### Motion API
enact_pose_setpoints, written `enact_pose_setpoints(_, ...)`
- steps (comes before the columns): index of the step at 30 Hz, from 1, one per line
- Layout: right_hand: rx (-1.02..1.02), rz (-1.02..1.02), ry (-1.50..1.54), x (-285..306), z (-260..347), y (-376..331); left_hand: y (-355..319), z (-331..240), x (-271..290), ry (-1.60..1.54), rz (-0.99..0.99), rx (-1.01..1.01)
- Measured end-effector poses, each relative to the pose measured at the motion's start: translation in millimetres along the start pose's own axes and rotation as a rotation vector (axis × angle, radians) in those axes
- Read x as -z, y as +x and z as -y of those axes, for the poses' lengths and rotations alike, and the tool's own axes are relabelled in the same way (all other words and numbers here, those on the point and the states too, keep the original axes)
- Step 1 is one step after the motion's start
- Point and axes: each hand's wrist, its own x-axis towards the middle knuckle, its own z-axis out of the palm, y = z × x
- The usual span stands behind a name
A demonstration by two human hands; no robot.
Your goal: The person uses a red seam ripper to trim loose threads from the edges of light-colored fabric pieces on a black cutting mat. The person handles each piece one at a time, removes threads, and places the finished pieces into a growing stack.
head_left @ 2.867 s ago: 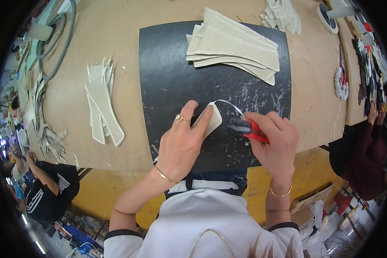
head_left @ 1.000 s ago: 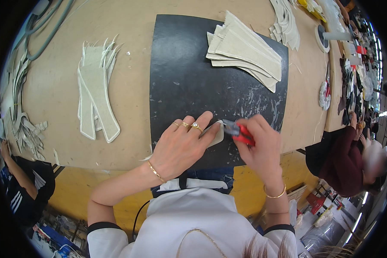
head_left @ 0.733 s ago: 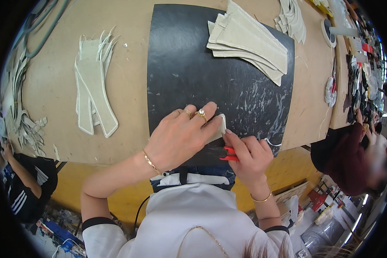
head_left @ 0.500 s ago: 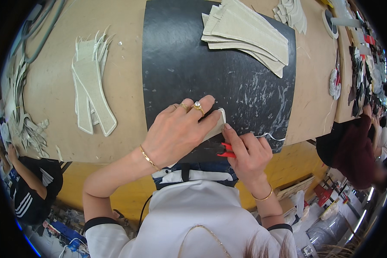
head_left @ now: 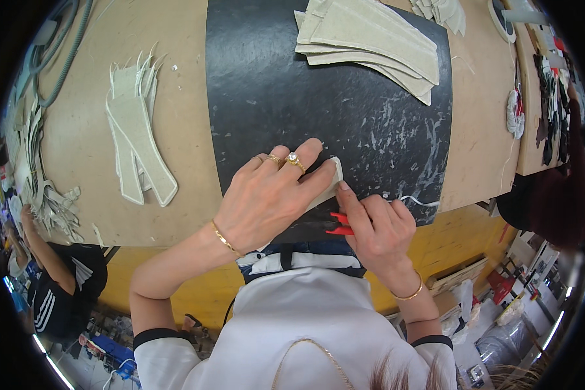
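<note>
My left hand [head_left: 270, 195] lies flat on a pale beige cut piece [head_left: 330, 179], pressing it onto the black cutting mat [head_left: 273, 97] near the mat's front edge. Only the piece's right tip shows past my fingers. My right hand [head_left: 377, 224] is closed around a red-handled tool [head_left: 339, 224], its index finger touching the piece's edge. A thin white trimmed strip [head_left: 413, 200] trails to the right of that hand.
A stack of beige cut pieces [head_left: 370, 45] lies at the mat's far right. Trimmed pieces [head_left: 136, 136] rest on the wooden table [head_left: 78, 162] to the left. Scraps [head_left: 49, 201] sit at the left edge. Another person [head_left: 58, 286] stands lower left.
Both hands drew closer to the mat's front edge. My left hand now covers nearly the whole piece, and the right hand moved down beside its edge with the red tool.
</note>
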Motion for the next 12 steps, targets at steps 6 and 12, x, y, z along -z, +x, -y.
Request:
enact_pose_setpoints(6, -0.053, 0.261, 0.025, 17.4, 12.7, 5.8, -0.7, 5.2, -5.3, 0.081, -0.105, -0.115)
enact_pose_setpoints(12, -0.112, 0.563, 0.072, 31.8, 18.7, 19.1, 1.8, 18.9, -5.5, 0.103, -0.089, -0.153)
